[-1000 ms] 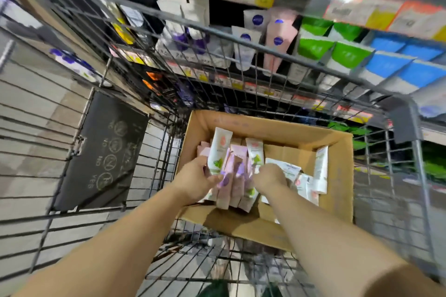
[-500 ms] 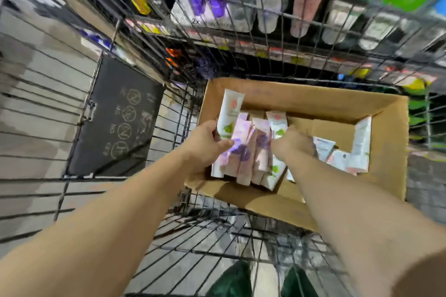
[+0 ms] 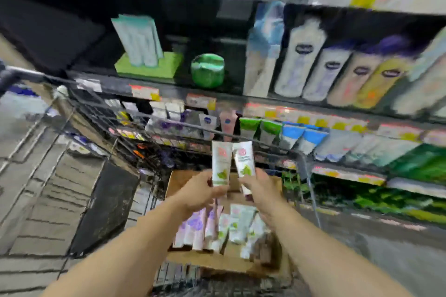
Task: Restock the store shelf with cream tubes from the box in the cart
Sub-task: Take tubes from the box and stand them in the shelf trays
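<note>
- Cream tubes, two, white with green print: one (image 3: 221, 163) in the left hand (image 3: 201, 191), one (image 3: 245, 161) in the right hand (image 3: 259, 191); both held upright above the box, tops almost touching, in front of the cart's far rim.
- Handling, judged: light, soft-walled, smooth and likely slippery; squeezing could dent them. Best held low on the body, as here.
- Fingers: each hand's fingers and thumb curl round the lower end of its tube.
- Box (image 3: 178, 179): cardboard, in the cart, more tubes (image 3: 212, 226) lying inside, purple and green prints.
- Cart (image 3: 103, 118): wire mesh, parked against the shelf.
- Shelf (image 3: 313, 108): rows of tubes and bottles, price tags along the edges; picture blurred.
</note>
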`<control>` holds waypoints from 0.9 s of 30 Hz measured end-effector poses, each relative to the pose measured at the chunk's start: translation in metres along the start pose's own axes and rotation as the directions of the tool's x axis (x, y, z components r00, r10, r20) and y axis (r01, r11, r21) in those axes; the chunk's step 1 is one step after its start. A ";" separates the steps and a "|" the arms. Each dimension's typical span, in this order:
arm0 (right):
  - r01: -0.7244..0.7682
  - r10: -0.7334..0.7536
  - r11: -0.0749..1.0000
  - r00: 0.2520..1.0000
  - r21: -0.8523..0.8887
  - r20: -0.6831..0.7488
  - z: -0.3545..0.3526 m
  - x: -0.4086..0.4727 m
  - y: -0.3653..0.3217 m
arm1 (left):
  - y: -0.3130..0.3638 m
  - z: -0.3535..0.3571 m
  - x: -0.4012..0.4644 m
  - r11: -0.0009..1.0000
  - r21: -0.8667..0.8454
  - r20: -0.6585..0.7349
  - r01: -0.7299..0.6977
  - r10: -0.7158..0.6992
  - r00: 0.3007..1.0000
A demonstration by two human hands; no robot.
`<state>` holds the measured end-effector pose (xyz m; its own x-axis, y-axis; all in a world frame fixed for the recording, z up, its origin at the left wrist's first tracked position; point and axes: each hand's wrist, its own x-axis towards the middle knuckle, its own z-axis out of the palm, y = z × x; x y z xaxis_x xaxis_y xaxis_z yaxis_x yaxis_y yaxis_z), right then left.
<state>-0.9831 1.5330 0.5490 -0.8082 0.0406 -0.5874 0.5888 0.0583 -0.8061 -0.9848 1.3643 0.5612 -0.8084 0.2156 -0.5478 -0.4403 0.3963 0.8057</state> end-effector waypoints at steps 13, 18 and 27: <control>0.476 -0.420 0.876 0.833 0.079 -0.359 -0.368 -0.188 -0.133 | 0.328 0.251 -0.056 0.804 0.012 0.300 -0.595 0.565 0.769; 0.534 -0.491 0.843 0.717 -0.064 -0.495 -0.544 -0.277 -0.120 | 0.421 0.427 -0.085 0.711 -0.004 0.342 -0.704 0.662 0.667; 0.537 -0.471 0.832 0.547 -0.141 -0.692 -0.765 -0.372 -0.083 | 0.527 0.649 -0.106 0.608 -0.060 0.398 -0.792 0.742 0.540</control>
<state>-0.7325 2.2764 0.8883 -0.7207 0.6849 0.1072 0.0553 0.2109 -0.9759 -0.8779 2.1292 0.8974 -0.6076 0.7653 0.2124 0.3490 0.0170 0.9370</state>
